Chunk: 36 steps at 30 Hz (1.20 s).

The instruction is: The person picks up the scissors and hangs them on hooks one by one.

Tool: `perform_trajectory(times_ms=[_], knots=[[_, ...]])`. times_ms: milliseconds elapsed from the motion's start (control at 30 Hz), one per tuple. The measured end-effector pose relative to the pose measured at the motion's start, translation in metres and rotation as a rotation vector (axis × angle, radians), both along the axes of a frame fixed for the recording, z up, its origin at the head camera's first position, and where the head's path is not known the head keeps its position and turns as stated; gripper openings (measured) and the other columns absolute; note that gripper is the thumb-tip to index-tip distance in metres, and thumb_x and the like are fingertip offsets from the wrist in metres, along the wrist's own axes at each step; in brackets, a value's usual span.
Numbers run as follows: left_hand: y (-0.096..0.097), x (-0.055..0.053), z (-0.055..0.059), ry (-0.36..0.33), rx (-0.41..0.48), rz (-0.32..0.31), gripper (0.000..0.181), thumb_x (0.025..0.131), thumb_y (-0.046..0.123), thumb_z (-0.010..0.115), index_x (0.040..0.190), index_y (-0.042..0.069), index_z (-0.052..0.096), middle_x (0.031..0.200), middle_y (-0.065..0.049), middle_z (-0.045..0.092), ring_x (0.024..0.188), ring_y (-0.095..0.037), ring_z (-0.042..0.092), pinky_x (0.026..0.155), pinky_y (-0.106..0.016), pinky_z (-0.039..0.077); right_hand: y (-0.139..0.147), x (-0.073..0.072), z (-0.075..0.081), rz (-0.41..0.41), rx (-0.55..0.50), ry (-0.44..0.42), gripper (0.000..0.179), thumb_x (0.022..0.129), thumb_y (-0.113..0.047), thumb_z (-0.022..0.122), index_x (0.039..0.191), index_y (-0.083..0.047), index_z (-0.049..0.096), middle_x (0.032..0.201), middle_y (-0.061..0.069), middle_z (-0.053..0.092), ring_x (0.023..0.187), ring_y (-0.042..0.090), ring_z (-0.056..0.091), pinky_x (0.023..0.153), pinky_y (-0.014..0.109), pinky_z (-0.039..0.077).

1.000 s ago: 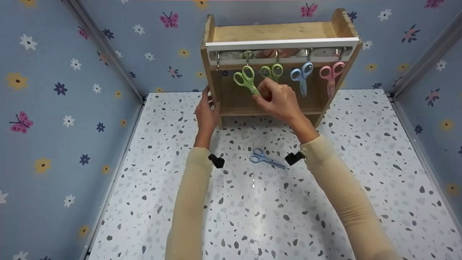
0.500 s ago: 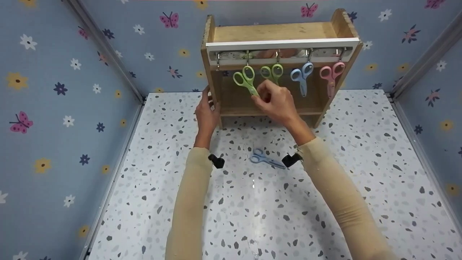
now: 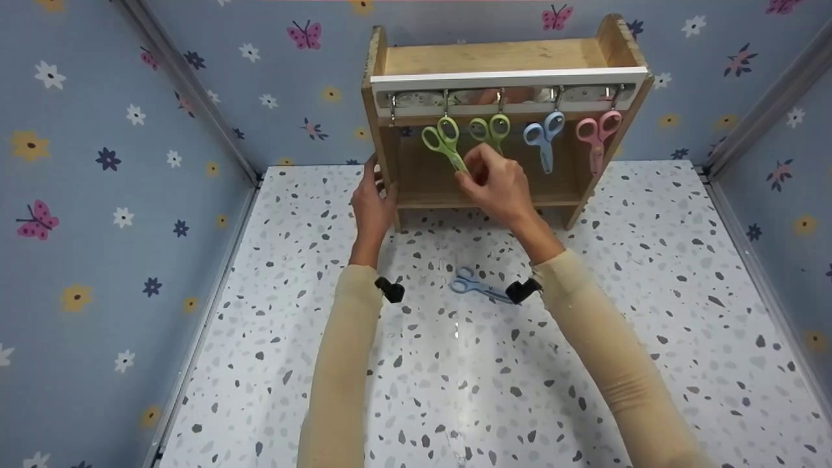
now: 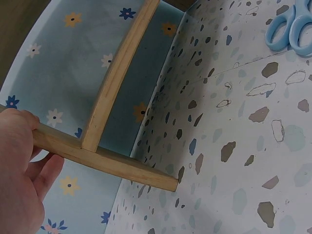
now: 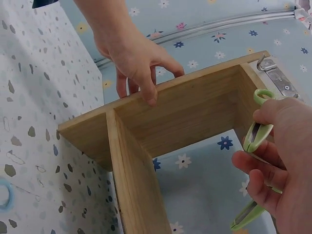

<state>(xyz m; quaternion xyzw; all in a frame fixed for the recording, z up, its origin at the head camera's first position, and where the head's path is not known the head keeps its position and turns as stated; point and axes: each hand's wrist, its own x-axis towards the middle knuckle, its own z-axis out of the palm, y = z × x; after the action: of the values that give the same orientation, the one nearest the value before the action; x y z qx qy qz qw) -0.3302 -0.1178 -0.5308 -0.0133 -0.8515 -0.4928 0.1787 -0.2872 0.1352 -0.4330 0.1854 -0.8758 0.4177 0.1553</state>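
My left hand (image 3: 373,207) grips the left side board of a small wooden shelf (image 3: 492,54); in the left wrist view its fingers lie round the board's edge (image 4: 124,167). With thumb and fingers, my right hand (image 3: 499,183) pinches the lower end of green scissors (image 3: 446,144). One handle loop of these scissors is at the second hook (image 3: 446,101) from the left, and they slant down to the right. Behind that hand, a second pair of green scissors (image 3: 490,129) hangs with its lower part hidden.
Blue scissors (image 3: 545,142) and pink scissors (image 3: 597,140) hang from hooks to the right. The leftmost hook (image 3: 392,112) bears nothing. Another pair of blue scissors (image 3: 475,285) lies on the speckled surface (image 3: 429,377). Flowered walls (image 3: 110,247) stand at both sides and behind.
My right forearm has shifted slightly left, its wrist camera now partly over the blue scissors' tip. The right hand keeps its pinch on the green scissors. My left hand stays put.
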Motion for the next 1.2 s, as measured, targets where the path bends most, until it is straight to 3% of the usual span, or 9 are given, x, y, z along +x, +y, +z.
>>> perform_trajectory(times_ms=[233,667,1200], knots=[[0.000,0.001,0.001,-0.012,-0.007,0.001,0.066,0.113,0.010,0.066,0.174,0.011,0.039,0.170,-0.016,0.058,0.149,-0.033,0.067,0.126,-0.042,0.058,-0.001,0.001,-0.009,-0.005,-0.001,-0.005,0.025,0.103,-0.014,0.078,0.124,-0.002,0.071,0.100,0.017,0.080,0.084,0.029,0.075,0.072,0.032,0.054],[0.001,0.001,0.002,-0.026,-0.009,0.008,0.066,0.113,0.009,0.066,0.174,0.011,0.039,0.168,-0.018,0.060,0.149,-0.034,0.067,0.124,-0.047,0.059,-0.005,0.001,-0.026,-0.038,-0.014,-0.050,0.026,0.104,-0.011,0.077,0.127,-0.002,0.074,0.103,0.019,0.083,0.089,0.034,0.077,0.079,0.045,0.061],[0.001,0.000,0.002,-0.047,-0.012,0.013,0.066,0.114,0.011,0.065,0.174,0.012,0.039,0.168,-0.017,0.060,0.149,-0.033,0.067,0.124,-0.044,0.059,-0.009,-0.001,-0.039,-0.085,-0.046,-0.103,0.024,0.106,-0.014,0.075,0.126,-0.002,0.077,0.108,0.018,0.084,0.090,0.032,0.077,0.079,0.037,0.057]])
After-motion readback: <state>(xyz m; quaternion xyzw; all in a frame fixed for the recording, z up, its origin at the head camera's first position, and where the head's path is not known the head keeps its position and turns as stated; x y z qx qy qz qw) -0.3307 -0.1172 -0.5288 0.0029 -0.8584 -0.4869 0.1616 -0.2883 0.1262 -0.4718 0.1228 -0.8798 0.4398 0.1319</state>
